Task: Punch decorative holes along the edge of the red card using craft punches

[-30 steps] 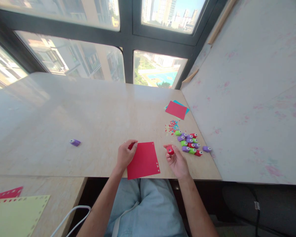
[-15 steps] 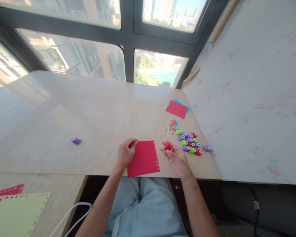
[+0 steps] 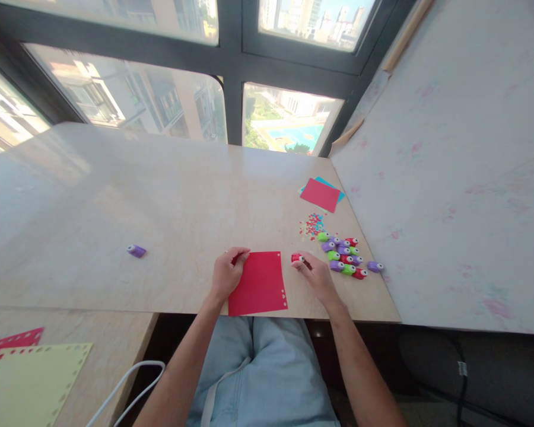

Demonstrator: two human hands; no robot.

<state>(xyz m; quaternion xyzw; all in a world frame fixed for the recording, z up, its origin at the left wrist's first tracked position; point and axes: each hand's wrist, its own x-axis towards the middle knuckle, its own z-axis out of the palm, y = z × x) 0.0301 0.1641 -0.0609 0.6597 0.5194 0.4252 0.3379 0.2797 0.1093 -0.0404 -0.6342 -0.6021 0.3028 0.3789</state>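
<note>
A red sheet of paper (image 3: 260, 284) lies at the table's front edge, with small shapes punched along its right side and one at the top right corner. My left hand (image 3: 228, 273) is closed on the sheet's upper left edge, thumb on top. My right hand (image 3: 315, 276) grips a small red craft punch (image 3: 297, 258) between thumb and fingers, just right of the paper and apart from it. Beside that hand, several red, green and purple craft punches (image 3: 345, 259) stand grouped in rows.
Punched confetti (image 3: 314, 225) lies behind the punches, and a stack of coloured sheets (image 3: 320, 196) farther back. One purple punch (image 3: 136, 251) sits alone at left; another (image 3: 375, 267) is by the wall. Yellow punched paper (image 3: 35, 379) and a white cable (image 3: 137, 370) are at lower left.
My right hand has turned palm down and closed its fingers around the red punch, which was lying in the open palm. My left hand stays on the paper.
</note>
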